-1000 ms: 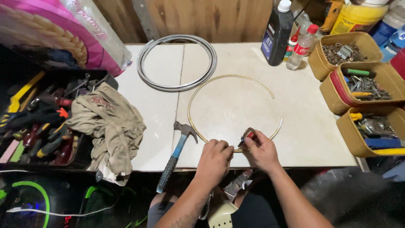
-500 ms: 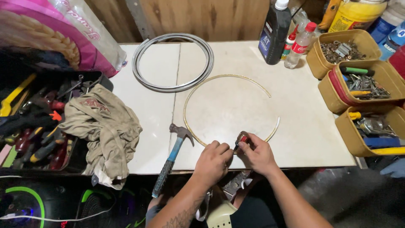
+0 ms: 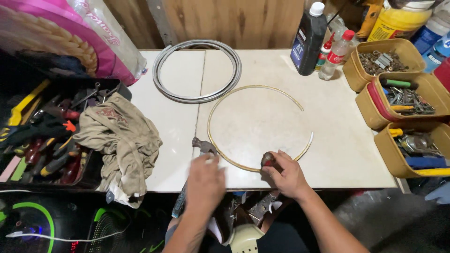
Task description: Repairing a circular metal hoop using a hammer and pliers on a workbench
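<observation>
Left hand (image 3: 205, 180), blurred, over the blue-handled claw hammer (image 3: 194, 168); grasp cannot be told. Right hand (image 3: 286, 174) clenched on a small dark red-tipped tool (image 3: 267, 160) against the thin open brass-coloured hoop (image 3: 255, 127) just beyond it on the white table (image 3: 337, 140). Unpinned, the hoop could spring sideways.

Hammer (image 3: 197, 161) lies left of the open hoop (image 3: 258, 126) (coil (image 3: 197, 70) behind).

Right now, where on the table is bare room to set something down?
Bare top lies inside the brass hoop, inside the grey ring, and right of the hoop up to the tubs. Crowded: the near edge, with the left hand at the hammer and the right hand on the hoop.
</observation>
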